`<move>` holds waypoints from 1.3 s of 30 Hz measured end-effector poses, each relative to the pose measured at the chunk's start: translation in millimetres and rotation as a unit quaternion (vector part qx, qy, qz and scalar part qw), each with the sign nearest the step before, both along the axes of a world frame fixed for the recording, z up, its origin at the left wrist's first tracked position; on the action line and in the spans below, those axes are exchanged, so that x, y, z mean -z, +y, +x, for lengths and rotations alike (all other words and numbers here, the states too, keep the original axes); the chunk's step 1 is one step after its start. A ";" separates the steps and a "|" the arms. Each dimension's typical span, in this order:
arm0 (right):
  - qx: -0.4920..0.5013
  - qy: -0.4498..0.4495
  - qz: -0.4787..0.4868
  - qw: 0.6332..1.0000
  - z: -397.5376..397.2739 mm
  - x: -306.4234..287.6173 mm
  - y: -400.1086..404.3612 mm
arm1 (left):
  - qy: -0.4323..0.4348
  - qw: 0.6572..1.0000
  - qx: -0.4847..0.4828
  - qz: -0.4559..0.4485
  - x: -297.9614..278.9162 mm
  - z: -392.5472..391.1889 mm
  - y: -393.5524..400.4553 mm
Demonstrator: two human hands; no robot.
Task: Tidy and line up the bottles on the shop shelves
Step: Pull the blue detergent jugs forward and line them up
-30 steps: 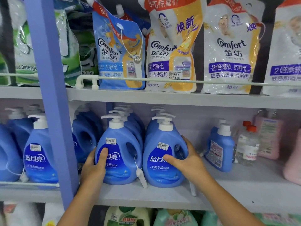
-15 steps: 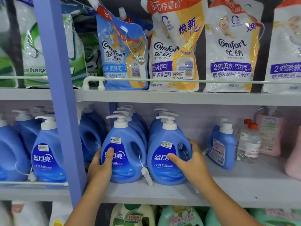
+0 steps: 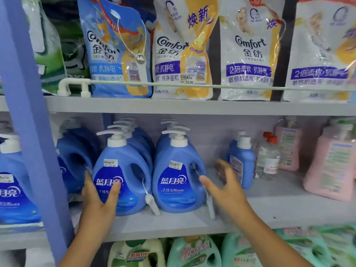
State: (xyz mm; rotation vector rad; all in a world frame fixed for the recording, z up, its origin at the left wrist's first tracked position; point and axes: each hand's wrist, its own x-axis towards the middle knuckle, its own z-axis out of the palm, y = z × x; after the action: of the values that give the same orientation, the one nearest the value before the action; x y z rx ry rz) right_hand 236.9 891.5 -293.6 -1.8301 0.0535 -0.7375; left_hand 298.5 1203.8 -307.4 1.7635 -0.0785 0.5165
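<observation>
Two blue pump-top detergent bottles stand side by side at the front of the middle shelf (image 3: 192,226), with more of the same lined up behind them. My left hand (image 3: 100,197) grips the left front bottle (image 3: 123,176) at its lower left, thumb across the label. My right hand (image 3: 225,187) hovers just right of the right front bottle (image 3: 179,176), fingers spread, holding nothing. A smaller blue bottle (image 3: 242,162) stands further right, behind my right fingers.
A blue upright post (image 3: 28,132) runs down the left, with more blue bottles (image 3: 13,187) beyond it. Clear bottles (image 3: 267,158) and pink bottles (image 3: 331,166) fill the right. Comfort refill pouches (image 3: 181,51) stand on the shelf above behind a rail. Green bottles (image 3: 194,253) sit below.
My right hand has let go of the right front bottle and drawn away to the right with fingers spread. My left hand stays on the left front bottle. The view has moved closer.
</observation>
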 end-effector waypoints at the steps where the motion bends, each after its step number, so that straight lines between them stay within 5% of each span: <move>1: 0.036 -0.008 0.006 0.999 -5.8 -0.6 -19.8 | -0.019 0.998 -0.055 0.037 1.8 -9.1 -7.3; 4: 0.150 -0.012 0.028 0.988 -13.9 -5.9 -86.9 | -0.211 0.967 -0.122 0.077 0.0 -54.5 -51.7; 7: 0.177 0.040 0.020 0.983 9.8 -16.4 -134.6 | -0.314 0.944 0.042 0.088 -8.2 -93.2 -125.5; 12: 0.114 0.121 -0.077 0.983 45.6 -29.0 -148.2 | -0.151 0.963 0.191 0.117 -13.0 -92.6 -256.0; 18: 0.006 0.151 -0.111 0.982 25.7 -32.1 -163.4 | -0.003 0.972 0.178 0.155 -8.9 -50.1 -348.4; 21: -0.089 0.176 -0.085 0.977 13.5 -47.7 -187.3 | 0.023 0.992 0.111 0.061 -3.7 -46.7 -360.0; 28: 0.020 0.060 -0.197 0.978 50.7 -104.5 -233.4 | 0.096 0.984 0.116 -0.097 -2.9 -37.6 -340.7; 34: -0.029 0.200 -0.376 0.904 103.0 -132.9 -230.7 | 0.129 0.957 0.231 -0.119 0.1 -41.7 -326.9; 39: -0.030 0.179 -0.385 0.905 121.5 -126.5 -234.2 | 0.114 0.959 0.234 -0.110 3.8 -38.7 -325.2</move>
State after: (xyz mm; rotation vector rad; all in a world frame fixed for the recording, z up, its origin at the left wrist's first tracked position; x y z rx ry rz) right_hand 358.3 657.3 -167.1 -2.6986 -0.0676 -0.3789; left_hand 259.7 878.6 -311.2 1.5074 -0.2598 -0.0246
